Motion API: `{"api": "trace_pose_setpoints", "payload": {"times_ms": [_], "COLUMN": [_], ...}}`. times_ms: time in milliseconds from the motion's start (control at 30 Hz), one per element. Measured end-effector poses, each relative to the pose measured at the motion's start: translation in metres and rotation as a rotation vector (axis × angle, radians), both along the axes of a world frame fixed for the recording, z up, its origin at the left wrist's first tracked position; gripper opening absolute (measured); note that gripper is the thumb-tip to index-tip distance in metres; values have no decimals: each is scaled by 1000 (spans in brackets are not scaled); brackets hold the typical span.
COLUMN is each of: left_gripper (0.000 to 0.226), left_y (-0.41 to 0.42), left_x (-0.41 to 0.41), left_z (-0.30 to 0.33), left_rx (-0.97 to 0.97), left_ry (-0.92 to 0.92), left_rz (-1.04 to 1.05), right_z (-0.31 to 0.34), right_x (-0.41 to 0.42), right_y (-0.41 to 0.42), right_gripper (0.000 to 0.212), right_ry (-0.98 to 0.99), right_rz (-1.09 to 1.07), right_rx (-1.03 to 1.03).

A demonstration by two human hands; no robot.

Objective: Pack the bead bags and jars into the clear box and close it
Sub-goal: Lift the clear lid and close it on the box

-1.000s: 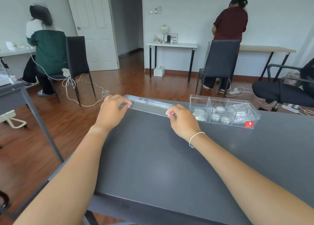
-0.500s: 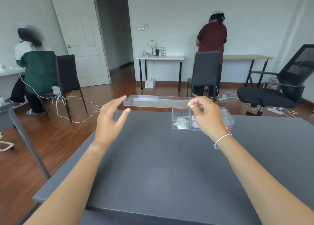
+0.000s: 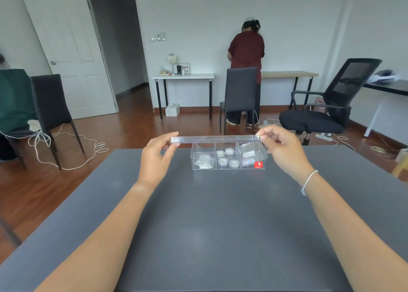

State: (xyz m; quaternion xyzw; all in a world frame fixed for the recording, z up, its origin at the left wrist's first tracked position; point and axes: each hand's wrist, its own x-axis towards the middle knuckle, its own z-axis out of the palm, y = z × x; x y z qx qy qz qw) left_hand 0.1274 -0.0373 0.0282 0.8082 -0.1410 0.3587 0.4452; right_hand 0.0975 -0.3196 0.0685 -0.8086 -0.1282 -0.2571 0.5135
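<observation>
A clear box (image 3: 227,168) with three compartments and a red sticker stands at the far side of the dark table (image 3: 220,225). Bead bags (image 3: 204,162) lie in its left and right compartments, and several small jars (image 3: 228,159) sit in the middle one. The clear lid (image 3: 214,138) hovers flat just above the box, shifted a little to the left. My right hand (image 3: 280,148) pinches the lid's right end. My left hand (image 3: 159,152) is at the lid's left end, thumb under it and fingers touching its corner.
Beyond the table's far edge stand a dark chair (image 3: 240,93) and a black office chair (image 3: 326,106). A person in a maroon top (image 3: 246,49) stands at a far desk. Another chair (image 3: 50,106) and loose white cables (image 3: 66,141) are on the left floor.
The lid was lifted off the table at the left and carried right, over the box. My left hand, open half a second ago, has come back to the lid's left end.
</observation>
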Motion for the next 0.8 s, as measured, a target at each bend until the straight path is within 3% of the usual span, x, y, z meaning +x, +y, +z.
{"api": "trace_pose_setpoints", "payload": {"times_ms": [267,700,800], "left_gripper": [14,33,31], "left_y": [-17,-36,-42], "left_x": [12,22,23], "left_z": [1,5,4], "left_rx": [-227,-493,-514], "left_ry": [93,243,246], "left_rz": [-92,-170,-145], "right_z": [5,-28,-33], "right_x": [13,40,43], "right_y": [-7,-20,-20], "right_gripper": [19,30,17], "right_ry": [-43,120,114], "right_rz": [-4,-107,-146], "right_rx": [163,206,307]}}
